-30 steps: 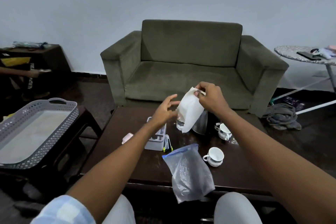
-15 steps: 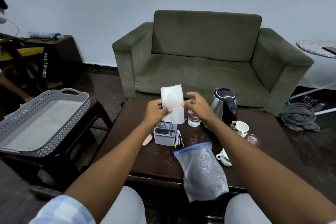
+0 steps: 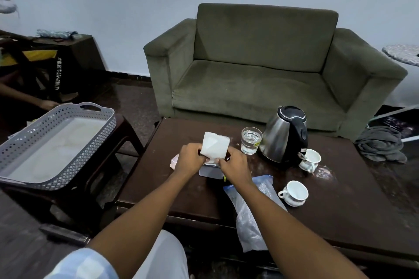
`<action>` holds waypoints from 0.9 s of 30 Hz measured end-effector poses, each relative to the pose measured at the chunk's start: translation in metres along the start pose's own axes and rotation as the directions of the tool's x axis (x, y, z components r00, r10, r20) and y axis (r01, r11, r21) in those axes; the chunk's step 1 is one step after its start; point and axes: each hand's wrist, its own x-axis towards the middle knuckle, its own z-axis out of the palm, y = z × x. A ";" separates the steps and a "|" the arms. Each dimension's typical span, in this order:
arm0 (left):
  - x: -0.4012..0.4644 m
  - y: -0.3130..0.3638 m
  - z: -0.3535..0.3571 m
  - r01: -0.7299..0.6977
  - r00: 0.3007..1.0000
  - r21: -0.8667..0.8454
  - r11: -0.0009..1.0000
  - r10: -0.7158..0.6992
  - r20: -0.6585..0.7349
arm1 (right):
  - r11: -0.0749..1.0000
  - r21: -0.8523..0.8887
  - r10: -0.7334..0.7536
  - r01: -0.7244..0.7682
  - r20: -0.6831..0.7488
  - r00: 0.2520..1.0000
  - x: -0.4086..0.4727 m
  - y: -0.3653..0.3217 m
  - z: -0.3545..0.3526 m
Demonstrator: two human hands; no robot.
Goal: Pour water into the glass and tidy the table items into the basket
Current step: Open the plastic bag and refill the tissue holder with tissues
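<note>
Both hands hold a folded white tissue (image 3: 214,147) over the middle of the dark coffee table (image 3: 340,206). My left hand (image 3: 190,158) pinches its left edge and my right hand (image 3: 233,165) grips its lower right edge. Under the hands sits a small grey box (image 3: 210,172), mostly hidden. A glass (image 3: 251,140) with water stands just right of the tissue, beside a steel kettle (image 3: 284,135) with a black lid. The grey perforated basket (image 3: 29,142) rests on a stool at the left, apart from the table.
Two white cups (image 3: 310,160) (image 3: 294,193) stand right of my right hand. A clear zip bag (image 3: 249,215) hangs over the table's near edge. A pink object (image 3: 173,162) lies left of the box. A green sofa (image 3: 267,70) sits behind; a grey cloth (image 3: 381,142) lies at the right.
The tissue has gone from unfolded and held high to folded smaller and lowered over the grey box. Both hands have come down and closer together; the view has shifted left.
</note>
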 end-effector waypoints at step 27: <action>0.016 -0.018 0.005 0.153 0.975 -0.113 0.982 -0.168 -0.144 | 0.938 -0.341 -0.086 0.065 -0.046 0.995 0.060 0.014 0.035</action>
